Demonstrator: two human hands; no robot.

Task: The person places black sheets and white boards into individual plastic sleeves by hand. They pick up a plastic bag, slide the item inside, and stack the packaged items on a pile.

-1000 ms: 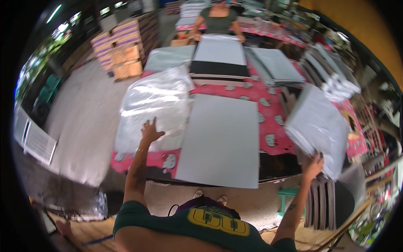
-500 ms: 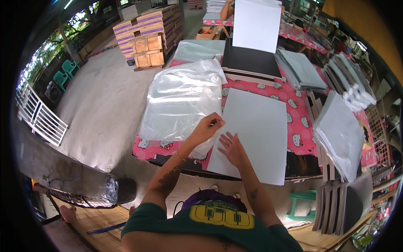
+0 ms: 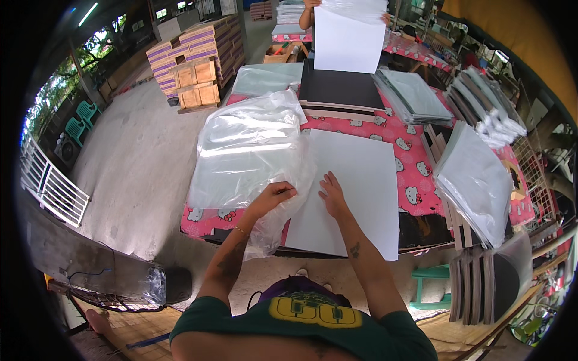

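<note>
A large white board (image 3: 361,180) lies at the table's near edge, its lower end reaching past it. My right hand (image 3: 332,197) is on the left part of this board, fingers apart and holding nothing. To its left, my left hand (image 3: 272,197) is closed in a pinch on a clear plastic bag (image 3: 265,231), whose loose film spreads over the board's left edge. Just beyond lies a pile of clear plastic bags (image 3: 244,144), shiny and creased. The exact spot between my left fingertips is partly hidden.
Across the pink patterned tablecloth (image 3: 355,127), another person's hands (image 3: 311,5) hold up a white board (image 3: 348,39) behind black boards (image 3: 337,89). Wrapped stacks (image 3: 415,96) and a tilted plastic-covered stack (image 3: 475,180) stand right. Stacked boxes (image 3: 201,54) are on the floor far left.
My left hand has moved left and nearer, drawing plastic film over the board's left edge. My right hand has shifted slightly farther up the board. The whole view has shifted a little.
</note>
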